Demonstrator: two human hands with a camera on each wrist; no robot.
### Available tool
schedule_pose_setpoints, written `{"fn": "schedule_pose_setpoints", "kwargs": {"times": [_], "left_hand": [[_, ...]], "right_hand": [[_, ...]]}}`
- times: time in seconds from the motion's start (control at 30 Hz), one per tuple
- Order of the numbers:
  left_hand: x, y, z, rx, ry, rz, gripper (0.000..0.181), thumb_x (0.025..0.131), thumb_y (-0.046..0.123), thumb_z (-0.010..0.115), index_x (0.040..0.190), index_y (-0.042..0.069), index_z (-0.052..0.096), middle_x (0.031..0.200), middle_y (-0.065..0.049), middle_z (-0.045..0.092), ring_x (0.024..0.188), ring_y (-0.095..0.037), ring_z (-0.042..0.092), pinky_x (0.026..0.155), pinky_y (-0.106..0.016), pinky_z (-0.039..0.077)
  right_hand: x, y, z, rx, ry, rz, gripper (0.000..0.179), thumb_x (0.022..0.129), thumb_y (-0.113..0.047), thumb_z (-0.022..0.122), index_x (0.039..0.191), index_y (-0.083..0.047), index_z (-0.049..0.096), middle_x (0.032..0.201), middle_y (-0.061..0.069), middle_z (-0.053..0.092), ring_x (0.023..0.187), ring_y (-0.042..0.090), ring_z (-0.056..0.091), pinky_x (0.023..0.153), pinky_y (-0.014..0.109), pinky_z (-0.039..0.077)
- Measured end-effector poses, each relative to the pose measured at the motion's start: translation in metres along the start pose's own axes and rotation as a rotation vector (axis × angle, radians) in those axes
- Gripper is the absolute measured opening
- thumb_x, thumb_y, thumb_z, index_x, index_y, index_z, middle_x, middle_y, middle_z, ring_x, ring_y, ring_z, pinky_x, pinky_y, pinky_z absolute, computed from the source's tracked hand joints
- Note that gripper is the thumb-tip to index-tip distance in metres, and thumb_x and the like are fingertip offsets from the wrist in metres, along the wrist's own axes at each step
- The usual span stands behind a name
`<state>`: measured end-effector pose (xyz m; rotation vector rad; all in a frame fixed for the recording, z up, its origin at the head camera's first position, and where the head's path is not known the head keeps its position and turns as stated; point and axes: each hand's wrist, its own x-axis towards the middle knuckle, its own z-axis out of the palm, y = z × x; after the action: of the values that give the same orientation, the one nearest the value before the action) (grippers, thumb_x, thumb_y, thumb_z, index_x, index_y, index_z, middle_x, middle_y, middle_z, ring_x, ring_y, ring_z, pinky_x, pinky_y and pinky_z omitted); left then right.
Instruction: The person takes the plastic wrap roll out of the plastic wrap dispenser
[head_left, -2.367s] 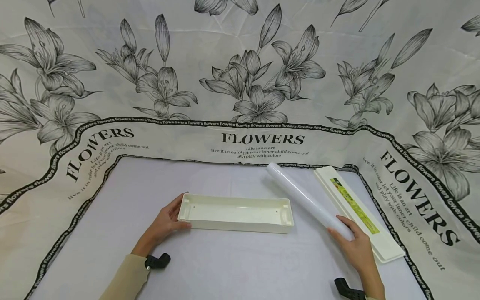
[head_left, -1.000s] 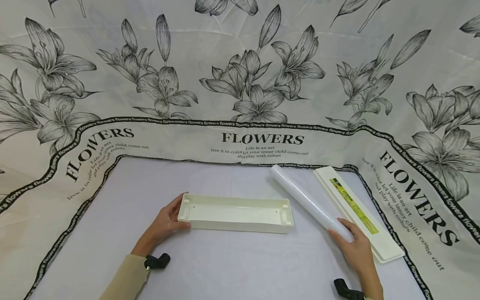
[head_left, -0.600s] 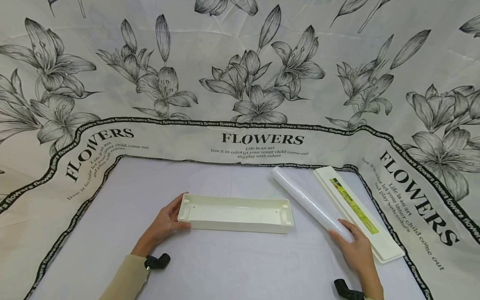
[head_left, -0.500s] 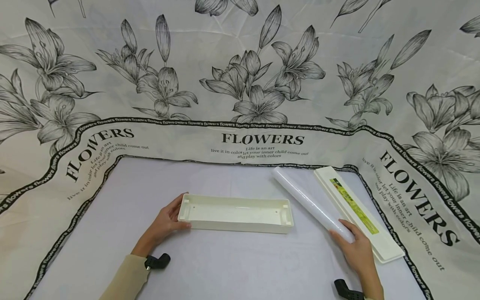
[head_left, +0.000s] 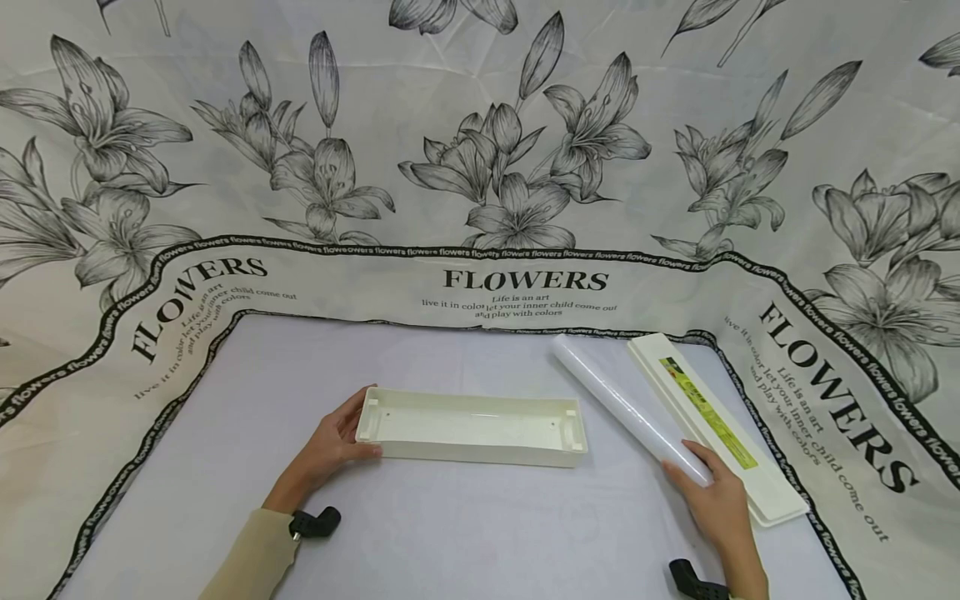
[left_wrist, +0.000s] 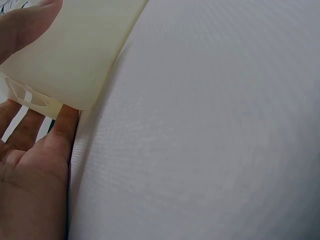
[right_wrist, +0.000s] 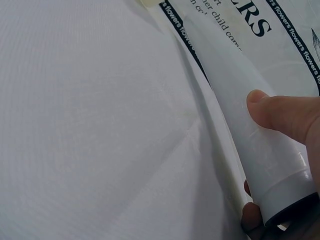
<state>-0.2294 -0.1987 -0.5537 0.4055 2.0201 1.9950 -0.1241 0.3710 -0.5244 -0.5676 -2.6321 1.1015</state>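
Observation:
A long cream plastic box [head_left: 472, 421], open at the top with nothing inside, lies across the middle of the white table. My left hand [head_left: 333, 442] grips its left end, thumb on the front wall and fingers at the end and back; the left wrist view shows the box wall [left_wrist: 70, 60] between thumb and fingers. To the right, my right hand [head_left: 712, 492] holds the near end of a slanting roll of clear plastic film [head_left: 630, 404]. In the right wrist view the thumb lies along the film roll [right_wrist: 250, 110] and fingertips show beneath it.
A cream lid [head_left: 772, 500] with a yellow-green label lies slanted at the right, beside the film roll. A cloth [head_left: 525, 292] printed with flowers and lettering borders the white tabletop [head_left: 480, 533]. Black wrist cameras sit on both forearms.
The film roll and right hand have shifted slightly right and toward me. The left hand, box and lid have stayed put.

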Motion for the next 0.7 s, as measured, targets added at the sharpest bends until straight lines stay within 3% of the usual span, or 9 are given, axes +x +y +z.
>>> {"fn": "schedule_pose_setpoints", "kwargs": {"times": [0.4, 0.47, 0.7], "left_hand": [[0.0007, -0.0013, -0.0011, 0.003, -0.008, 0.015, 0.115, 0.074, 0.002, 0.09, 0.165, 0.012, 0.021, 0.168, -0.015, 0.026, 0.139, 0.01, 0.039, 0.109, -0.009, 0.039], [0.0008, -0.0019, -0.0013, 0.01, -0.006, 0.015, 0.115, 0.074, 0.002, 0.09, 0.165, 0.011, 0.021, 0.169, -0.015, 0.025, 0.143, 0.006, 0.038, 0.109, -0.009, 0.038], [0.0014, -0.0035, -0.0014, 0.025, 0.0, 0.014, 0.114, 0.075, 0.002, 0.089, 0.165, 0.01, 0.02, 0.17, -0.016, 0.023, 0.156, -0.031, 0.021, 0.109, -0.008, 0.037]], "right_hand": [[0.0003, 0.0014, -0.0003, 0.017, 0.031, 0.003, 0.066, 0.091, -0.031, 0.081, 0.144, -0.002, 0.056, 0.149, 0.031, 0.05, 0.133, 0.052, 0.05, 0.103, 0.065, 0.045], [0.0002, 0.0018, -0.0003, 0.017, 0.037, 0.01, 0.066, 0.091, -0.031, 0.08, 0.144, -0.002, 0.056, 0.149, 0.031, 0.05, 0.133, 0.052, 0.05, 0.104, 0.065, 0.044], [0.0019, -0.0002, -0.001, 0.017, 0.026, 0.044, 0.068, 0.092, -0.035, 0.079, 0.146, -0.001, 0.054, 0.151, 0.032, 0.048, 0.137, 0.054, 0.046, 0.109, 0.069, 0.04]]}}
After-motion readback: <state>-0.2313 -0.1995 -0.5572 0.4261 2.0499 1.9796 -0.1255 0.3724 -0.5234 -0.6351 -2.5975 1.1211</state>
